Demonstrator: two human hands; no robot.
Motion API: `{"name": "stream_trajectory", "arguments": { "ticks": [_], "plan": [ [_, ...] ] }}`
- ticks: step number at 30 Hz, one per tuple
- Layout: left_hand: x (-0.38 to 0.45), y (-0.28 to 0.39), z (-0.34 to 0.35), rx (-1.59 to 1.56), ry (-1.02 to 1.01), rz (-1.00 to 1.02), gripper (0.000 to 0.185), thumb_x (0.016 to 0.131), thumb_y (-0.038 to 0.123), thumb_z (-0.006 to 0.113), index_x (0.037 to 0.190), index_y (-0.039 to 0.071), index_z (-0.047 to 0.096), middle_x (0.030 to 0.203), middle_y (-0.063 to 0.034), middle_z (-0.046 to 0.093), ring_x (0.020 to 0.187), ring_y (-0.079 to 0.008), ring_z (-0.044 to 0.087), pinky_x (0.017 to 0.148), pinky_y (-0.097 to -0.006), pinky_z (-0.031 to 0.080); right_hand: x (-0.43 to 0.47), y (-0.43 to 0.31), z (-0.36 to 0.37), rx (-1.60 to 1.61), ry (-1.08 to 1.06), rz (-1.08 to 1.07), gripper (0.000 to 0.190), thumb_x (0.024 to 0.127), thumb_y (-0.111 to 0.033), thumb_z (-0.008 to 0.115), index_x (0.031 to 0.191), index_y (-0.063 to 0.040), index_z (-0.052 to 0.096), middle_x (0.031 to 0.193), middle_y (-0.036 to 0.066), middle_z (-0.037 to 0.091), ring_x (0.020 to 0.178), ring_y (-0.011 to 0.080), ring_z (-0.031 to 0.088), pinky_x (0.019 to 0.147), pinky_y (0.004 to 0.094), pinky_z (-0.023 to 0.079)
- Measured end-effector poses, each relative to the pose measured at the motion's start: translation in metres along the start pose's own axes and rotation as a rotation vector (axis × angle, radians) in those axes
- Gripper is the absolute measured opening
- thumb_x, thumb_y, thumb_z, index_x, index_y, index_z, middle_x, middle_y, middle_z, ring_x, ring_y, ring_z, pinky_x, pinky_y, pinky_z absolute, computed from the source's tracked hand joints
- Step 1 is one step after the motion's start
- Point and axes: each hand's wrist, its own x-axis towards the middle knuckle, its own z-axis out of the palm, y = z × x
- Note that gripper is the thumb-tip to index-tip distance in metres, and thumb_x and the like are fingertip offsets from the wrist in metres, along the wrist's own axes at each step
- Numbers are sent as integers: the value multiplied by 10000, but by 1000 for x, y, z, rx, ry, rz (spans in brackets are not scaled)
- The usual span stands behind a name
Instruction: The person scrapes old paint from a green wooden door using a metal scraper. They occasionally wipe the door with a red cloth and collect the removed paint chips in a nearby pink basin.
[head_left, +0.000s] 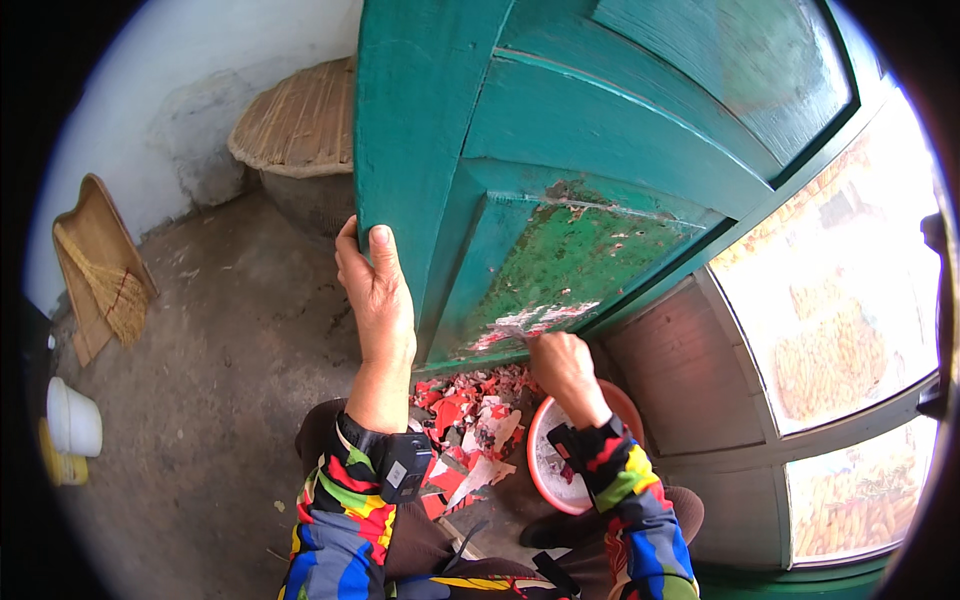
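Observation:
My left hand (379, 300) grips the free edge of a green wooden door (405, 150), thumb on the near face and fingers around the edge. Low on the door, my right hand (562, 367) is closed on a thin flat scraper (513, 331), mostly hidden by the fist. Its blade meets a patch of red and white paper residue (540, 319) on the lower panel. Above that patch, the panel (570, 255) is mottled green with bits of residue. Torn red and white paper scraps (472, 450) lie in a heap on the floor below.
Beside the heap, an orange-rimmed basin (538, 480) holds whitish contents. A large vat with a wooden lid (300, 120) stands behind the door's edge. At left are a dustpan (94, 202), a straw hand broom (120, 300) and a white bucket (73, 416). Glazed panels (832, 322) rise at right.

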Motion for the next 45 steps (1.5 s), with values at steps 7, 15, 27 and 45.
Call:
{"name": "stream_trajectory", "arguments": {
  "ticks": [7, 15, 27, 45],
  "plan": [
    [-2, -1, 1, 52, 22, -11, 484, 981, 459, 445, 1261, 64, 453, 1206, -125, 487, 1152, -274, 408, 1006, -403, 312, -4, -3, -23, -4, 149, -167, 100, 719, -60, 601, 644, -35, 663, 682, 171, 650, 670, 306, 678, 601, 383, 548],
    [-2, 0, 2, 51, 28, -27, 537, 966, 510, 439, 1265, 65, 444, 1230, -118, 474, 1174, -283, 393, 1019, -418, 308, 19, -19, -8, -40, 64, -122, 121, 754, -51, 577, 708, -22, 685, 743, 176, 671, 729, 309, 687, 631, 389, 555],
    [-5, 0, 1, 99, 26, -32, 556, 957, 533, 434, 1294, 91, 428, 1266, -122, 461, 1214, -302, 371, 1031, -440, 305, 11, -8, -25, -68, 67, -93, 117, 756, -55, 588, 716, -48, 698, 758, 172, 675, 742, 314, 687, 653, 382, 555],
    [-3, 2, -1, 126, 20, -48, 496, 975, 464, 460, 1251, 52, 449, 1163, -83, 496, 1093, -200, 432, 963, -350, 353, 12, -18, -11, -94, -64, -85, 115, 763, -69, 587, 748, -55, 701, 779, 166, 684, 754, 312, 693, 661, 380, 560]
  ]
}}
